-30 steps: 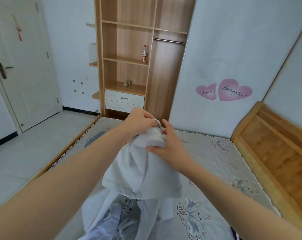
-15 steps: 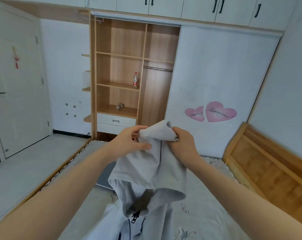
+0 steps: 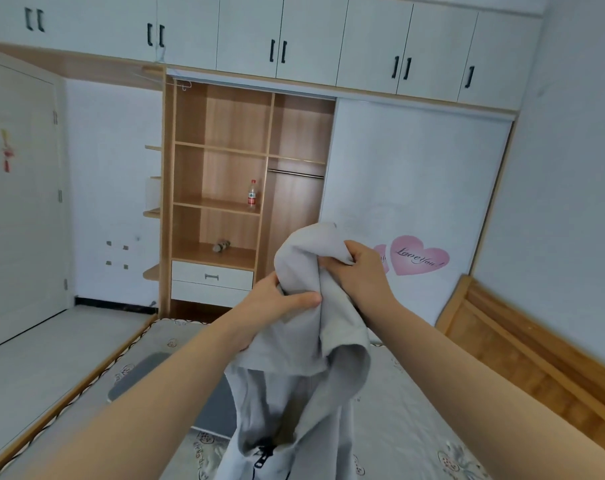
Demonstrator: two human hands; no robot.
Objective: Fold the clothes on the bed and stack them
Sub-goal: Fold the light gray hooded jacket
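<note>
I have both hands raised in front of me over the bed (image 3: 415, 420), holding a light grey hooded garment (image 3: 301, 348) up in the air. My left hand (image 3: 273, 306) has its grip clamped on a bunch of the cloth, thumb pressed across the front of the fabric and fingers curled behind it. My right hand (image 3: 361, 271) has its grip closed round the upper edge of the same garment, just beside the left, so the fabric peaks in a hump between and above the two. Below my hands the garment hangs down, its hood sagging open toward the right, and a dark zipper (image 3: 261, 460) shows at the lower edge of the view. Whether its lower part touches the mattress I cannot tell. A dark grey piece (image 3: 162, 375) lies flat on the bed behind my left forearm. Beyond stands an open wooden wardrobe (image 3: 224, 174) with a red-labelled bottle (image 3: 252, 196) on a shelf, and pink heart stickers (image 3: 418, 255) on the white sliding door beside it.
</note>
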